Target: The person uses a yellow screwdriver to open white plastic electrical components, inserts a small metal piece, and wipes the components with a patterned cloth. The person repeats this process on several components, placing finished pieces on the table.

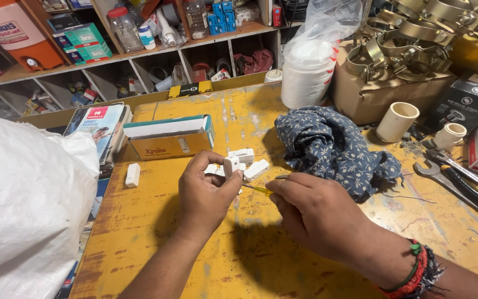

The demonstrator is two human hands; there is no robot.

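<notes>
A: Take the open yellow carton (170, 138) as the marker. What lies left of it?

B: A single white plastic piece (133, 175) lies alone on the yellow table (156, 232), below and left of the carton, well apart from both hands. Farther left a white woven sack (29, 205) fills that edge

A: And the left hand (208, 191)?

B: It sits just below the carton's right end, fingers curled shut around a small white switch part (231, 164), pinched between thumb and fingertips and held upright above the table. So the part stands at the top of that hand, its long axis roughly vertical

A: What is behind it?

B: A loose heap of the same white parts (247, 163), just right of the carton's lower corner, on the table and close to the fingertips

A: Then the right hand (311, 213)?

B: Lower and farther right of the carton, closed in a grip on a thin yellow-handled screwdriver (258, 189). The tool runs nearly level, pointing left toward the left hand, its tip just below the held part; I cannot tell whether they touch

A: Which hand is nearer the part?

B: The left has it; the right reaches it only through the tool. A blue patterned cloth (333, 147) lies right of both, well beyond the carton
</notes>
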